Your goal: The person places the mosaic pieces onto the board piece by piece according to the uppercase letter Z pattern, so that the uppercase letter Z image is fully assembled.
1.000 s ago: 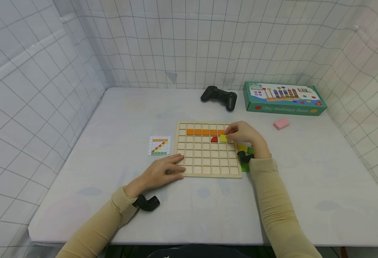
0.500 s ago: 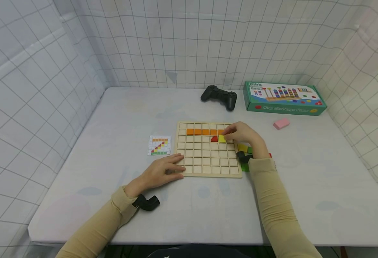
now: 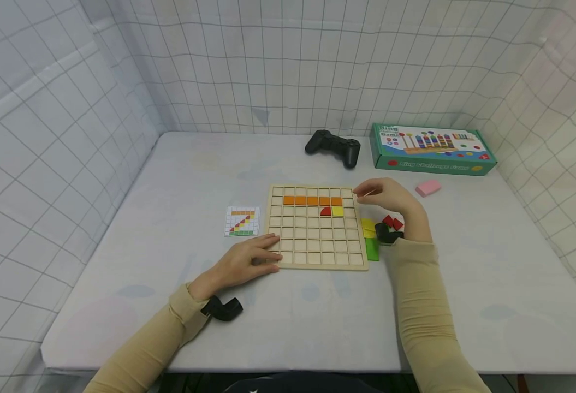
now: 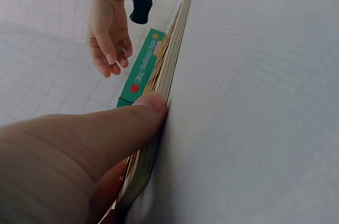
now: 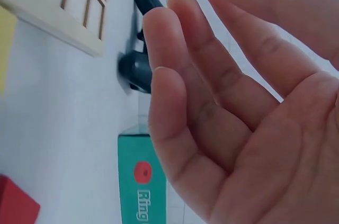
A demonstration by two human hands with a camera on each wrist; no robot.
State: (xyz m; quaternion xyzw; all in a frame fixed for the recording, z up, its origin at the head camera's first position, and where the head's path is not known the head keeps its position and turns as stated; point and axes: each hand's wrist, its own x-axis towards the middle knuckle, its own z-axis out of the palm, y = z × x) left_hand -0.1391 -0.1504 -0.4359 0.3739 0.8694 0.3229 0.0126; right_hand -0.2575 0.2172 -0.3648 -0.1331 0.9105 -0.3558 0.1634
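Observation:
A wooden grid board (image 3: 312,245) lies flat on the table. Orange tiles (image 3: 312,201) form a row near its far side; below their right end sit a red quarter-round tile (image 3: 325,211) and a yellow square tile (image 3: 337,211), side by side in cells. My left hand (image 3: 248,260) rests on the board's near-left corner with fingers spread, the thumb against its edge in the left wrist view. Above the board's far-right corner hovers my right hand (image 3: 391,195), fingers relaxed and holding nothing, as the right wrist view (image 5: 243,97) of this hand confirms.
Right of the board lie yellow tiles (image 3: 368,227), green tiles (image 3: 372,249) and red tiles (image 3: 397,224), partly behind the wrist camera. A pattern card (image 3: 242,221) lies left. Farther back are a black game controller (image 3: 333,147), a green game box (image 3: 435,150) and a pink block (image 3: 428,188).
The yellow square tile slid left into the cell beside the red one and was let go. My right hand then lifted off and moved right. My left hand stayed put.

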